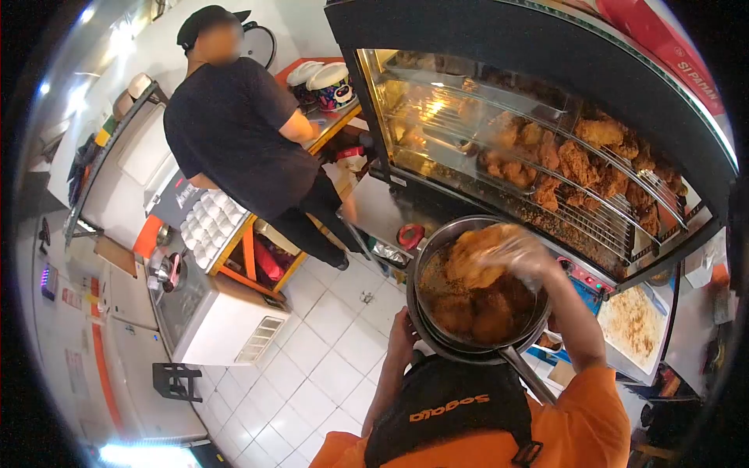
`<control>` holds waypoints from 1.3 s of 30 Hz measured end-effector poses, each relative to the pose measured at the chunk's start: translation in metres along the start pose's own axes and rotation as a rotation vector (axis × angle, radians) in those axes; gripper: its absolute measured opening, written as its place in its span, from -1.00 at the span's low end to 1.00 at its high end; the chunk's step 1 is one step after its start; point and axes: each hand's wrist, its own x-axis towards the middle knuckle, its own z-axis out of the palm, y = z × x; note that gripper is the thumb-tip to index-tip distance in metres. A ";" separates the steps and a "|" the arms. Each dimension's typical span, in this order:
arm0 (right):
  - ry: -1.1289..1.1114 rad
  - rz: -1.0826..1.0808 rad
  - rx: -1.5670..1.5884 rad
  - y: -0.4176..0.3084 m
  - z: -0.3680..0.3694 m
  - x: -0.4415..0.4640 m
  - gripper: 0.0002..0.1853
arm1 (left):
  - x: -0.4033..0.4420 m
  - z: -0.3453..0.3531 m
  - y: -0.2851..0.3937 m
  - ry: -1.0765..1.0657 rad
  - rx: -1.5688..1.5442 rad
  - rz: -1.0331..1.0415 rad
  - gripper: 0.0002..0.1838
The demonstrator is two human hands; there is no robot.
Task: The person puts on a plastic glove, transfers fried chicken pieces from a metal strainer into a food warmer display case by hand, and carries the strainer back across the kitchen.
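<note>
My left hand (pixel 402 334) grips the left side of a metal bowl (pixel 413 308), with its fingers partly hidden under the rim. Inside the bowl sits a round strainer whose long metal handle (pixel 527 376) points toward my body. Several pieces of fried chicken (pixel 460 313) lie in the strainer. Over them, my right hand (pixel 527 256), in a see-through plastic glove and slightly blurred, is closed on a large golden piece of fried chicken (pixel 477 257).
A lit glass display cabinet (pixel 437 160) with fried chicken (pixel 581 168) on its racks stands ahead on the right. A tray of crumbs (pixel 633 324) sits below it. Another person (pixel 242 132) works at a counter, left, near an egg tray (pixel 209 228). White floor tiles (pixel 331 343) lie between.
</note>
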 end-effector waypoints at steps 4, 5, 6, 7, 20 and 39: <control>0.670 -0.080 0.066 -0.023 -0.051 -0.070 -0.55 | 0.007 -0.015 -0.011 -0.072 -0.021 0.054 -0.56; 0.804 -0.177 0.013 -0.005 -0.074 -0.083 -0.51 | 0.008 -0.017 -0.013 -0.069 0.047 0.092 -0.57; 0.911 -0.144 0.026 -0.036 -0.078 -0.104 -0.52 | 0.010 -0.019 -0.016 -0.070 0.113 0.134 -0.58; 1.069 -0.130 0.109 -0.030 -0.097 -0.109 -0.45 | 0.009 -0.018 -0.014 -0.075 0.050 0.094 -0.50; 1.572 0.333 -0.991 -0.046 -0.253 -0.111 -0.41 | 0.002 -0.007 -0.002 -0.109 -0.091 -0.008 -0.38; 0.914 -0.353 -1.118 -0.044 -0.090 -0.075 -0.79 | 0.007 -0.009 -0.004 -0.084 -0.060 -0.015 -0.43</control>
